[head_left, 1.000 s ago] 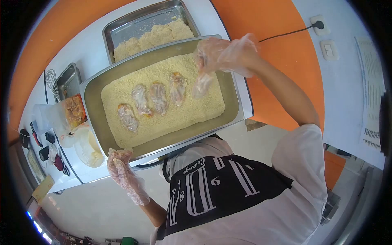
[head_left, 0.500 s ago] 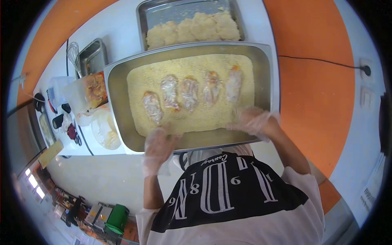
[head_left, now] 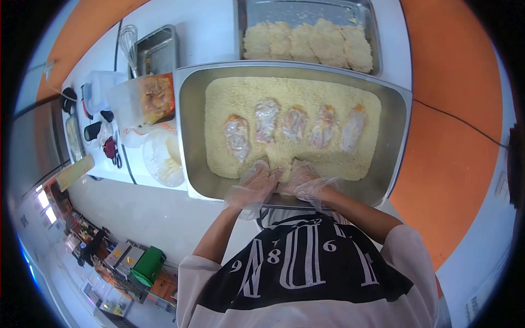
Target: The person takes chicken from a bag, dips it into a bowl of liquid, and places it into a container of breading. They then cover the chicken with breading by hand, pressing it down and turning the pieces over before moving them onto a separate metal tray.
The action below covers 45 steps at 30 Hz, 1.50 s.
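Observation:
A deep metal pan (head_left: 191,136) holds a thick bed of pale yellow breadcrumbs (head_left: 240,88). Several pale, wet-looking coated pieces, perhaps chicken, lie on it in a row; one coated piece (head_left: 237,136) is at the left end. My left hand (head_left: 256,183) and my right hand (head_left: 305,179), in clear plastic gloves, are side by side at the pan's near wall. Their fingers are cupped around breadcrumbs, with the tips partly buried. A streaked fan of crumbs spreads from between them toward the middle pieces. Neither hand touches a coated piece.
Behind the pan stands a metal tray (head_left: 306,10) with several crumbed pieces. To the left are a small metal tray (head_left: 174,52), a whisk (head_left: 129,44), a bag of orange-coated food (head_left: 157,97) and a white plastic bag (head_left: 162,158). A black cable (head_left: 459,121) runs along the right.
My hands have come together from opposite sides, cupping crumbs at the near wall. The crumbs there are now heaped toward the middle. The view has shifted, so the pan appears farther right.

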Tool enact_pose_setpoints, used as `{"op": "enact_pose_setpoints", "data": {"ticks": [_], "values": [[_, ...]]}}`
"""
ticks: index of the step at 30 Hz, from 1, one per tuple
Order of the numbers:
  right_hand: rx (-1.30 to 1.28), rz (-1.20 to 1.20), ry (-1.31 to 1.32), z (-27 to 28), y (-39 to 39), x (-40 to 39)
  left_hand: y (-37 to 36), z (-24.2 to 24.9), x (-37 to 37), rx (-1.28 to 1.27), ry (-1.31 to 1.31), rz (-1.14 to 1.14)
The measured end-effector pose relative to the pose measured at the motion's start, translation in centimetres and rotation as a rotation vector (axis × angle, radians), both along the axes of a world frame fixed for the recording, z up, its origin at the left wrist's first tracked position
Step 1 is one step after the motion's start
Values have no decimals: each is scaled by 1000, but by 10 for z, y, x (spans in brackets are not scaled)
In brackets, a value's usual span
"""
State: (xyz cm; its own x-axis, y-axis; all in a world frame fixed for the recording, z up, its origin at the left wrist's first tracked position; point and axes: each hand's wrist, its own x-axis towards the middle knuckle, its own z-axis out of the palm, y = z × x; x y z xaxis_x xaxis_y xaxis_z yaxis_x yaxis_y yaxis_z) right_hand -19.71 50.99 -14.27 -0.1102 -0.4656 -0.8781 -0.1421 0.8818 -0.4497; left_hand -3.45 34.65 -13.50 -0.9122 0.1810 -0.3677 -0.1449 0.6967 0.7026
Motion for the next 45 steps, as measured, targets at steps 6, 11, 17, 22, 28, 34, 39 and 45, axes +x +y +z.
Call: {"op": "enact_pose_setpoints", "data": {"ticks": [6,11,17,22,28,34,39,45], "values": [[-453,-505,-47,-22,-39,43,-17,51,-34,226,-368,575],[-379,-398,-294,50,-110,-2,-57,55,-1,419,-11,1215],[-386,-281,-193,41,-108,-12,-70,55,-23,-62,-208,1156],[-286,-167,-239,47,-107,-27,-68,55,-35,-121,-133,1136],[-493,-60,9,51,-108,-87,-94,40,-77,8,140,885],[-507,-206,26,54,-79,-118,-114,52,-137,-160,73,642],[-438,50,-97,35,-33,-81,-192,-59,-37,-811,698,-13],[-281,199,60,28,-7,-6,-136,-50,88,-890,563,-195]]}}
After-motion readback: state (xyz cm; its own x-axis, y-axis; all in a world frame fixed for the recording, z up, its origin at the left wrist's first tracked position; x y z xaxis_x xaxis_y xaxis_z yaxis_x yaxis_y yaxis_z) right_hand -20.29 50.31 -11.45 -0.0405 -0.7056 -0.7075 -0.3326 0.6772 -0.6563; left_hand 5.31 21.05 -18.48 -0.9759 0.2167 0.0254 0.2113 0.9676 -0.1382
